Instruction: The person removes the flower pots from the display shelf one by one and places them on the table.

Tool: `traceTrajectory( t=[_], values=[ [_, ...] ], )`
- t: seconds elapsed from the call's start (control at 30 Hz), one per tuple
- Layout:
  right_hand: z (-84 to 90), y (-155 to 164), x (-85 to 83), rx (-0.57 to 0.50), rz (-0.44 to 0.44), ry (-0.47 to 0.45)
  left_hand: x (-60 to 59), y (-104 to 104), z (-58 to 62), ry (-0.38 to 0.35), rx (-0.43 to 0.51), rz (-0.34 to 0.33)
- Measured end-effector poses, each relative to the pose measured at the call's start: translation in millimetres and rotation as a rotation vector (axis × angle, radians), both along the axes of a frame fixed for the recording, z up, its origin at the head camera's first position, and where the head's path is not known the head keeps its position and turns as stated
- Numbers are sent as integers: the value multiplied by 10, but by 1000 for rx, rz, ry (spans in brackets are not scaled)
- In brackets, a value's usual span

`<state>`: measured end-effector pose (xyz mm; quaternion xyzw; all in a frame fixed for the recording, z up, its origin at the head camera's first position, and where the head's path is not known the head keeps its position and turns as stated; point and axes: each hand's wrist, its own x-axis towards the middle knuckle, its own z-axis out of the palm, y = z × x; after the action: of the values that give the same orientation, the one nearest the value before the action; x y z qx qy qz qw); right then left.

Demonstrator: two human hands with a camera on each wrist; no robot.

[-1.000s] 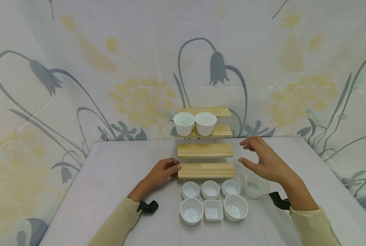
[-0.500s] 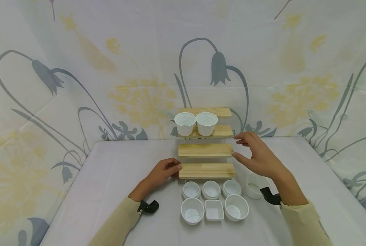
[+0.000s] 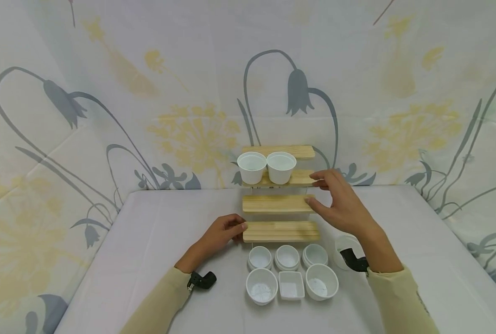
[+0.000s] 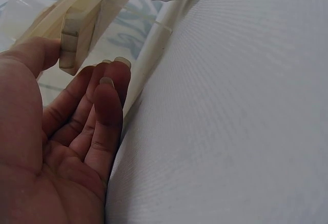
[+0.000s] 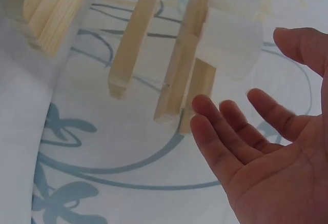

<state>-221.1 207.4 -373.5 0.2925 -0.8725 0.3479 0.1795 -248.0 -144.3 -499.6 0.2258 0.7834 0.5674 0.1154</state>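
Note:
A stepped display shelf has several pale wooden boards (image 3: 281,232) on clear supports. My left hand (image 3: 221,230) holds the left end of the lowest board; the left wrist view shows the thumb on the board's end (image 4: 69,47) and fingertips close below it. Two white cups (image 3: 252,169) stand side by side on the second board from the top. My right hand (image 3: 340,202), fingers apart and nothing between them, is at the right ends of the middle boards. In the right wrist view its fingertips overlap a board end near a white cup (image 5: 230,44).
Before the shelf on the white tablecloth stand three small round cups (image 3: 287,257). Nearer are two larger round cups (image 3: 262,286) with a square dish (image 3: 291,285) between them. A translucent cup (image 3: 340,250) sits at right, partly behind the wrist camera (image 3: 353,260). Floral cloth (image 3: 181,93) hangs behind.
My right hand has moved left and slightly up, from beside the shelf to the right ends of its boards. The left hand and the cups have stayed in place.

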Motion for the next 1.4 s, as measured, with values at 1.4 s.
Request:
traceTrajectory(
  t=[1.4],
  values=[
    [144,-382,-220,-264,-62,-134,-24,-10,-36,6,12,-10]
  ],
)
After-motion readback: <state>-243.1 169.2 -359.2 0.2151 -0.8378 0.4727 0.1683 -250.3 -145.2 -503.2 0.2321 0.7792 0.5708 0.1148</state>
